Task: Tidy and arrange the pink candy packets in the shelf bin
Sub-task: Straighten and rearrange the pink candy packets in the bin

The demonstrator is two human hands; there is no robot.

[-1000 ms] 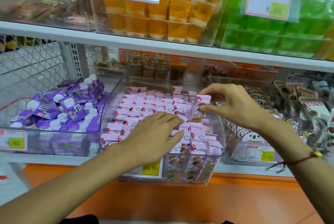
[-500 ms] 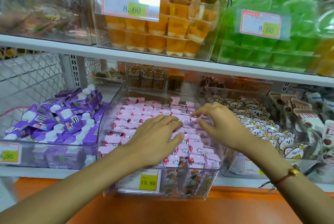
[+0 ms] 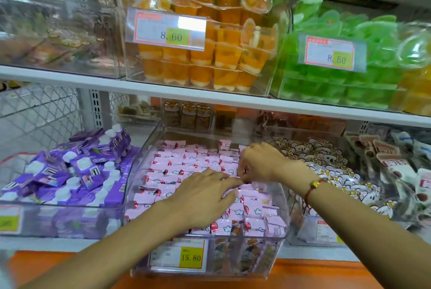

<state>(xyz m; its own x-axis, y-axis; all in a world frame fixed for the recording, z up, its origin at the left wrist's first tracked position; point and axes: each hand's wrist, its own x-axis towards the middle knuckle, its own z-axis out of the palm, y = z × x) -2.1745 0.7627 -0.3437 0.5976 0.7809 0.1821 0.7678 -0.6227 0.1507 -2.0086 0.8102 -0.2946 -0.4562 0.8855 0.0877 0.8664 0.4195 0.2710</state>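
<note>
A shop shelf (image 3: 70, 243) with an orange front carries a clear bin (image 3: 285, 197) filled with pink candy packets (image 3: 177, 167), lying flat in rows, long axes running left-right; its tag (image 3: 179, 257) reads 15.80. The left hand (image 3: 205, 197) lies flat, fingers released, on them; the right hand (image 3: 258, 162) pinches packets near the bin's right wall

Pink candy packets (image 3: 186, 167) lying flat in rows, filling clear bin (image 3: 283, 209).

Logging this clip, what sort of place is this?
Most likely a snack shop aisle: clear shelf bin of pink candy packets, yellow price tag reading 15.80, orange jelly cups above.
</note>
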